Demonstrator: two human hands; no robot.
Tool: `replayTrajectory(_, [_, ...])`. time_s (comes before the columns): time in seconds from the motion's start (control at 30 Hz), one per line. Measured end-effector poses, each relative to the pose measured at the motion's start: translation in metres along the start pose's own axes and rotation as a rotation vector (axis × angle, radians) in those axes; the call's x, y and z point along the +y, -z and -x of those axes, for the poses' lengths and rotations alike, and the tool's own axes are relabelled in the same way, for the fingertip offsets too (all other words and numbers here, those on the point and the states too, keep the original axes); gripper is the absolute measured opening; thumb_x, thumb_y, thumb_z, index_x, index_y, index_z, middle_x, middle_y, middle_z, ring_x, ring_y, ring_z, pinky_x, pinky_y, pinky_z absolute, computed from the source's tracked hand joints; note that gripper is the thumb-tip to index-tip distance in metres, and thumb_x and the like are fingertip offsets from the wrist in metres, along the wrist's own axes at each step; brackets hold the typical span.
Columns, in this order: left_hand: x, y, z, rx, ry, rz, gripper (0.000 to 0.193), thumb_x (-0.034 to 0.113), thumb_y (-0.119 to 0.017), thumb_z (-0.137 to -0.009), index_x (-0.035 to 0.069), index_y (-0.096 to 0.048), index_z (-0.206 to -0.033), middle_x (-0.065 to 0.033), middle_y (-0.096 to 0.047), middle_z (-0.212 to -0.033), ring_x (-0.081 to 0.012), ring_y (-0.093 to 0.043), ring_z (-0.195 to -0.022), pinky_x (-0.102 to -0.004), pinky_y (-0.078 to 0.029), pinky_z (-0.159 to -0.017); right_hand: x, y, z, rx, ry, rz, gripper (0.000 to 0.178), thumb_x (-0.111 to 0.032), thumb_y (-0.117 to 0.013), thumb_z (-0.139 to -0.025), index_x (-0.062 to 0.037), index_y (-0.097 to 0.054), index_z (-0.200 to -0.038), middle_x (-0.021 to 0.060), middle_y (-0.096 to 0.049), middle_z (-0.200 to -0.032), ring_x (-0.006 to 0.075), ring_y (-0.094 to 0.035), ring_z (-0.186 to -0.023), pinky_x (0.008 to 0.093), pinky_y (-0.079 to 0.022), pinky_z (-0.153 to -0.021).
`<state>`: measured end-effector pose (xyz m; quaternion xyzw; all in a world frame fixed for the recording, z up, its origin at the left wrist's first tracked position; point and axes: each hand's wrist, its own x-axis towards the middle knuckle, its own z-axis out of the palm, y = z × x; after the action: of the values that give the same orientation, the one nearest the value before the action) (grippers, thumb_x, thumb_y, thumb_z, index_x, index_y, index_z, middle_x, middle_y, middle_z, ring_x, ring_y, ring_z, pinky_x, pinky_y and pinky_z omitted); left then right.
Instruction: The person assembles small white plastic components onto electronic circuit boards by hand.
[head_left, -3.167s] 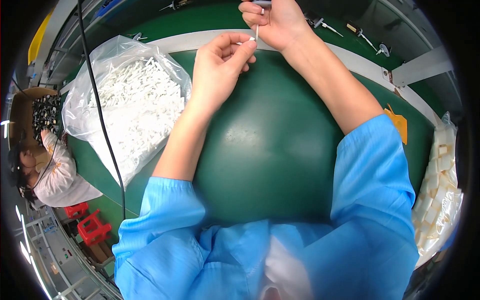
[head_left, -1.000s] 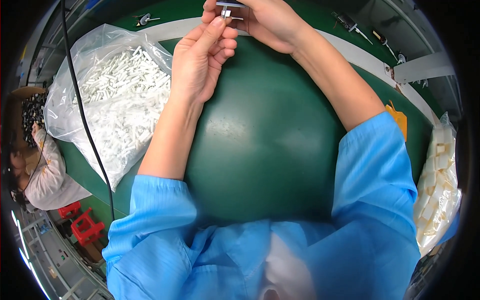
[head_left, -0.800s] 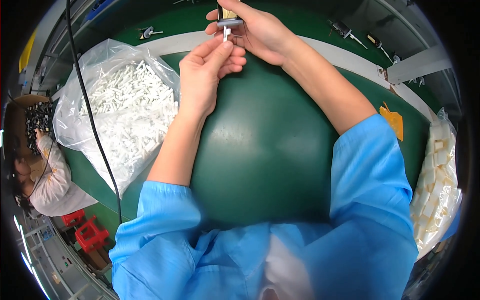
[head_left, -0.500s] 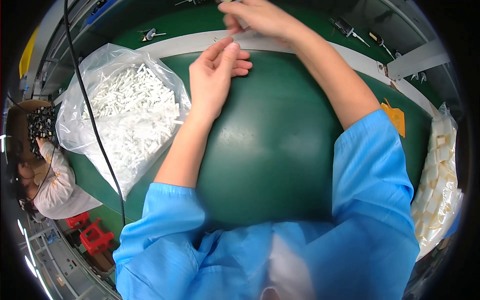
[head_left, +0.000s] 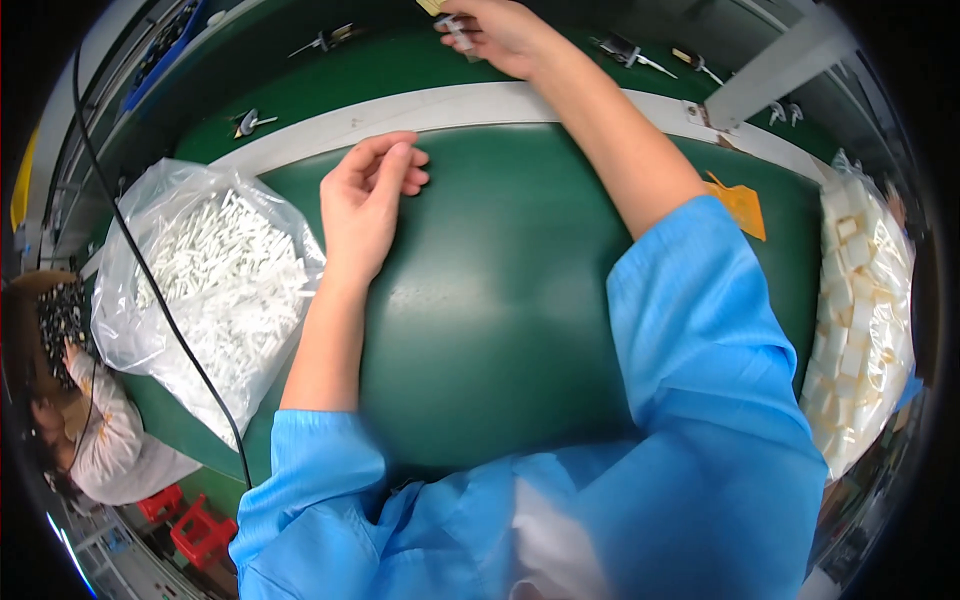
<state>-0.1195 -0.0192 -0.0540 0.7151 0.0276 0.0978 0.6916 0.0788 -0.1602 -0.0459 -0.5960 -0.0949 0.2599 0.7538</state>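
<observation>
My left hand hovers over the green table, half curled and loosely open, with nothing visible in it. Its forearm passes just right of a clear plastic bag full of small white tubular pieces. At the far edge, my right hand reaches past the pale rail. Its fingers close on a small whitish, partly see-through piece. Beside those fingers a yellowish object is cut off by the top of the view; I cannot tell if it is held too.
Dark small parts with pale shafts lie beyond the rail. An orange-yellow piece sits by a metal post. A bag of white blocks stands right. A black cable crosses the left; another person works there.
My left hand has drawn back toward me, apart from the right. My right hand has moved farther away, and the pale piece in it shows more clearly. The whole view has shifted.
</observation>
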Motion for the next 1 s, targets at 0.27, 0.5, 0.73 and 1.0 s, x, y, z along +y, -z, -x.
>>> replayTrajectory(0.27, [0.002,-0.003,0.0,-0.041,-0.002,-0.041,0.02,0.012,-0.055,-0.092,-0.003,-0.062,-0.104,-0.0073,-0.064,-0.088,-0.0107,-0.058,-0.073,-0.0229,-0.047,-0.068,0.005,0.03,0.014,0.48,0.288,0.758,0.045,-0.043,-0.066,-0.077,-0.0003,-0.068,-0.091,0.009,-0.066,-0.079,0.0171,-0.06,-0.073,0.029,-0.046,-0.07])
replayTrajectory(0.5, [0.001,-0.006,-0.001,-0.056,-0.011,-0.051,0.019,0.01,-0.055,-0.092,-0.003,-0.063,-0.102,-0.0069,-0.065,-0.086,-0.0098,-0.058,-0.072,-0.022,-0.047,-0.067,-0.018,0.066,0.073,0.676,0.254,1.284,0.046,-0.047,-0.064,-0.078,-0.0042,-0.069,-0.094,0.0135,-0.067,-0.084,0.0304,-0.065,-0.081,0.0381,-0.05,-0.075])
replayTrajectory(0.73, [0.004,-0.004,0.001,-0.077,-0.024,-0.088,0.02,0.012,-0.055,-0.093,-0.002,-0.063,-0.103,-0.0055,-0.064,-0.087,-0.0091,-0.057,-0.073,-0.0217,-0.046,-0.068,-0.033,0.148,0.087,0.52,0.228,1.724,0.051,-0.031,-0.068,-0.076,-0.004,-0.058,-0.118,0.017,-0.064,-0.107,0.0331,-0.057,-0.105,0.0388,-0.044,-0.094])
replayTrajectory(1.0, [0.001,-0.007,0.004,-0.089,-0.036,-0.165,0.02,0.013,-0.055,-0.092,-0.002,-0.063,-0.103,-0.0049,-0.064,-0.086,-0.0082,-0.056,-0.073,-0.0207,-0.045,-0.068,-0.059,0.15,0.095,0.621,0.565,0.862,0.039,-0.024,-0.062,-0.081,-0.0028,-0.061,-0.114,0.0094,-0.067,-0.098,0.0176,-0.065,-0.082,0.0284,-0.051,-0.076])
